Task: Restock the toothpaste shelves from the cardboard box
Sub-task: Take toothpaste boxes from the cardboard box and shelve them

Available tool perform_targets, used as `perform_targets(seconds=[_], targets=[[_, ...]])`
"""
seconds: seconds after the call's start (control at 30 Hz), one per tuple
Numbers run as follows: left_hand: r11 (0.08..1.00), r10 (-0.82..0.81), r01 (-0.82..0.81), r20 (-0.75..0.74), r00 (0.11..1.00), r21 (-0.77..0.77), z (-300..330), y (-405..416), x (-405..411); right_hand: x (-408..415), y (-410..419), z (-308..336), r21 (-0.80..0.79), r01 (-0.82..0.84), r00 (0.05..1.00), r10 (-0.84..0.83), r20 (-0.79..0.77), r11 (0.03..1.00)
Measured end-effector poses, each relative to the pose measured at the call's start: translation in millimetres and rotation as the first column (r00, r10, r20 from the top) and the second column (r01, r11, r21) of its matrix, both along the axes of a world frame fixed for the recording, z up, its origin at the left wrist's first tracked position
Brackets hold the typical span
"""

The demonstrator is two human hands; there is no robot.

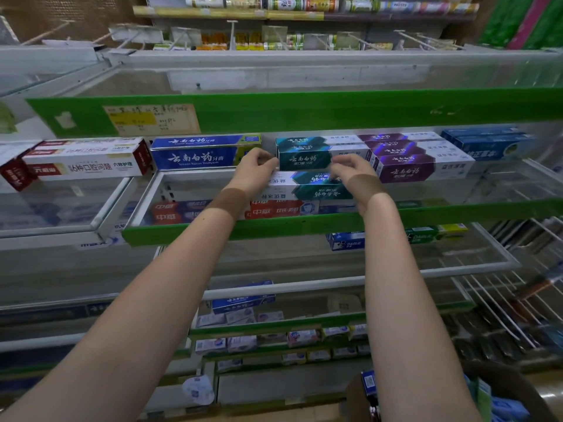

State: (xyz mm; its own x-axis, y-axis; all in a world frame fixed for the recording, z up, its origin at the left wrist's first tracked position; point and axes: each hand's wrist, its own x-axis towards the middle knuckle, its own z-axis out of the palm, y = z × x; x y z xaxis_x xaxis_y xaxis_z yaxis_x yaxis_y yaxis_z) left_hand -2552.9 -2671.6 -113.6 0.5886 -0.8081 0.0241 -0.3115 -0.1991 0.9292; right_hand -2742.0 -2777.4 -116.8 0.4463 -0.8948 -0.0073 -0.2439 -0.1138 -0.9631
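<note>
The glass shelf (195,190) with the green front rail carries rows of toothpaste cartons along its back edge. Near the shelf's middle, two teal toothpaste boxes (307,187) lie flat, printed side upside down to the camera, in front of a standing teal stack (304,155). Both hands reach over the front rail: the left hand (257,169) curls its fingers in a grasping grip on the flat boxes' left end, and the right hand (350,172) does likewise at their right end. A cardboard box (362,397) sits at the bottom right, below the shelves.
</note>
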Motion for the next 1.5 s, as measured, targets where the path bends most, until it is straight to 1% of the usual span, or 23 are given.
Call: perform_targets(seconds=[0.07,0.1,0.17,0.23,0.33,0.4,0.47,0.53,0.63,0.7,0.73,0.87,0.93,1.0,1.1,1.23,1.3,1.33,1.43,1.5], targets=[[0.999,0.032,-0.031,0.033,0.999,-0.025,-1,2,-1,-5,2,2,0.023,-0.058,0.998,0.057,0.040,0.998],[0.998,0.046,-0.043,0.073,0.996,-0.037,-1,3,-3,-6,4,3,0.018,-0.085,0.996,0.084,0.033,0.996],[0.997,0.063,-0.054,0.198,0.978,-0.048,-3,4,-7,-7,6,4,-0.014,-0.126,0.992,0.126,-0.016,0.992],[0.998,0.052,-0.043,0.324,0.945,-0.035,-6,5,-11,-7,8,4,-0.034,-0.130,0.990,0.128,-0.051,0.991],[0.999,0.014,0.003,0.437,0.899,-0.038,-9,8,-15,-5,4,-2,-0.048,-0.045,0.999,0.045,-0.003,0.998],[0.997,-0.015,0.050,0.474,0.880,-0.061,-9,12,-17,-5,0,-5,-0.029,0.066,0.995,-0.063,0.080,0.997],[0.991,-0.070,0.116,0.501,0.862,-0.060,-8,16,-21,-4,-5,-6,0.023,0.174,0.975,-0.175,0.137,0.985],[0.982,-0.135,0.181,0.480,0.867,-0.051,-7,20,-26,-3,-9,-7,0.050,0.238,0.957,-0.243,0.159,0.970],[0.954,-0.214,0.267,0.311,0.926,-0.138,0,25,-29,-1,-11,-8,0.052,0.292,0.941,-0.297,0.162,0.955],[0.939,-0.256,0.302,0.255,0.933,-0.164,1,27,-28,1,-14,-11,0.033,0.301,0.944,-0.303,0.131,0.953],[0.936,-0.282,0.323,0.257,0.925,-0.138,0,26,-27,2,-15,-12,0.019,0.299,0.948,-0.300,0.107,0.954],[0.914,-0.404,0.395,0.327,0.855,0.097,-4,22,-29,4,-14,-12,-0.010,0.274,0.961,-0.274,0.032,0.962],[0.911,-0.412,0.392,0.345,0.843,0.130,-2,21,-30,4,-14,-13,-0.005,0.276,0.961,-0.276,0.017,0.961],[0.919,-0.394,0.377,0.323,0.860,0.116,0,21,-30,4,-14,-13,0.001,0.278,0.961,-0.278,0.011,0.961],[0.937,-0.348,0.348,0.206,0.915,0.038,3,24,-29,4,-14,-13,-0.010,0.283,0.959,-0.283,0.012,0.959],[0.944,-0.321,0.328,0.118,0.940,-0.039,4,25,-25,3,-12,-10,0.017,0.299,0.953,-0.299,0.040,0.954],[0.945,-0.313,0.321,0.104,0.944,-0.071,5,24,-26,4,-8,-8,-0.005,0.262,0.965,-0.262,0.027,0.965],[0.944,-0.313,0.322,0.114,0.943,-0.074,5,23,-27,5,-6,-7,-0.016,0.217,0.976,-0.217,0.016,0.976],[0.936,-0.332,0.347,0.185,0.925,-0.054,4,20,-31,4,12,2,-0.058,0.006,0.997,-0.010,-0.072,0.998],[0.920,-0.364,0.385,0.202,0.909,-0.077,4,21,-30,1,20,9,-0.047,-0.076,0.992,0.071,-0.104,0.996]])
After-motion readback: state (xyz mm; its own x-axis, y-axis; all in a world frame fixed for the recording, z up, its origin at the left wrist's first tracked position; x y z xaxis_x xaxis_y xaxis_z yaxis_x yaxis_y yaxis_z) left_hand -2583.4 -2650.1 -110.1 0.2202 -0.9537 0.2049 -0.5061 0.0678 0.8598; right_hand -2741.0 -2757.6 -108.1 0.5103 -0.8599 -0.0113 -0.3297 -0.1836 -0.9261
